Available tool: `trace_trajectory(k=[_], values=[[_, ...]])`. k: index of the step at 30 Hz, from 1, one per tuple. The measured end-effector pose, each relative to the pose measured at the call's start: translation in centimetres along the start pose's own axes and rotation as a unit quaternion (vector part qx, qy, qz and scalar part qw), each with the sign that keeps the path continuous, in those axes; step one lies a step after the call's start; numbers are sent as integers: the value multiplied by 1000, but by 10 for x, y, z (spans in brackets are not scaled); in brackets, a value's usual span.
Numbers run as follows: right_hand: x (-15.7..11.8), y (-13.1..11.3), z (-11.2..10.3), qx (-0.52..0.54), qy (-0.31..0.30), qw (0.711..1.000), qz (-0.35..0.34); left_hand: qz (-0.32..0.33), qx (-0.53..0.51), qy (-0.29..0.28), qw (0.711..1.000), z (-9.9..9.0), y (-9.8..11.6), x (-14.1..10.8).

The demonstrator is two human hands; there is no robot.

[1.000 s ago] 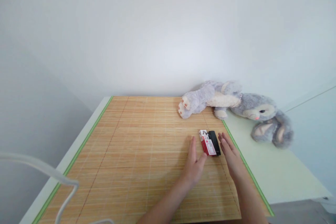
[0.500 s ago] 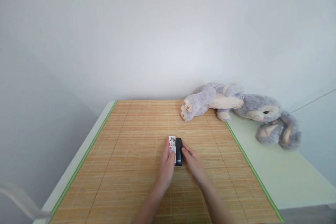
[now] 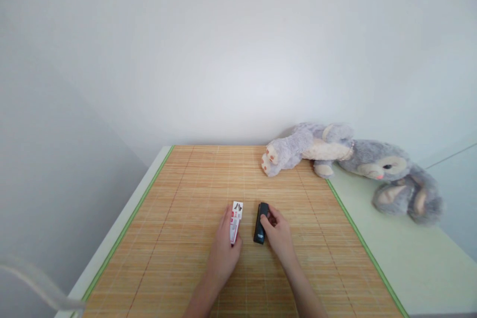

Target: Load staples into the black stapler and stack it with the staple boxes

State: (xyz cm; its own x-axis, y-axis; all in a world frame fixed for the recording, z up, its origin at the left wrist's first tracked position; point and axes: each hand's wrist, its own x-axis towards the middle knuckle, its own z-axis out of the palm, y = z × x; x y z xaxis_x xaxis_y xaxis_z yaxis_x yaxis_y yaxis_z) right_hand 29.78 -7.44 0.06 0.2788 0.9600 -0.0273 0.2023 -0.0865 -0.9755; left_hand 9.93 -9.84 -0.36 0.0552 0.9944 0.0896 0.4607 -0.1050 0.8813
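Holding a small white-and-red printed rectangular box (image 3: 235,219), left hand (image 3: 223,253) has fingers along its left side, thumb at lower right. Right hand (image 3: 277,233) grasps a black elongated stapler-like object (image 3: 261,223), thumb on top, fingers at right edge. Box and black object apart, side by side, over the tan bamboo mat with green edging (image 3: 201,198), near its middle. Grey-and-cream plush rabbit (image 3: 324,149) lies on its side behind, legs on mat, head over pale green tabletop (image 3: 417,263) at right. Blurred white cable-like strip (image 3: 40,280), lower left.
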Motion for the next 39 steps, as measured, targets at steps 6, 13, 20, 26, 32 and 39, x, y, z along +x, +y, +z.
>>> trace_trajectory(k=[6,13,20,26,32,39], values=[[5,13,-29,13,-8,1000,16,-39,35,61,997,-28,-28,24],[4,15,-30,24,-11,999,22,23,42,67,997,-40,-32,60],[3,23,-28,51,10,997,60,38,183,83,979,-46,-41,-22],[1,22,-17,38,31,997,67,71,252,70,963,-50,-26,10],[-2,16,-23,-28,53,998,37,85,251,97,960,-39,-5,8],[-5,2,-46,-189,-17,979,-67,85,293,28,952,-2,18,-7]])
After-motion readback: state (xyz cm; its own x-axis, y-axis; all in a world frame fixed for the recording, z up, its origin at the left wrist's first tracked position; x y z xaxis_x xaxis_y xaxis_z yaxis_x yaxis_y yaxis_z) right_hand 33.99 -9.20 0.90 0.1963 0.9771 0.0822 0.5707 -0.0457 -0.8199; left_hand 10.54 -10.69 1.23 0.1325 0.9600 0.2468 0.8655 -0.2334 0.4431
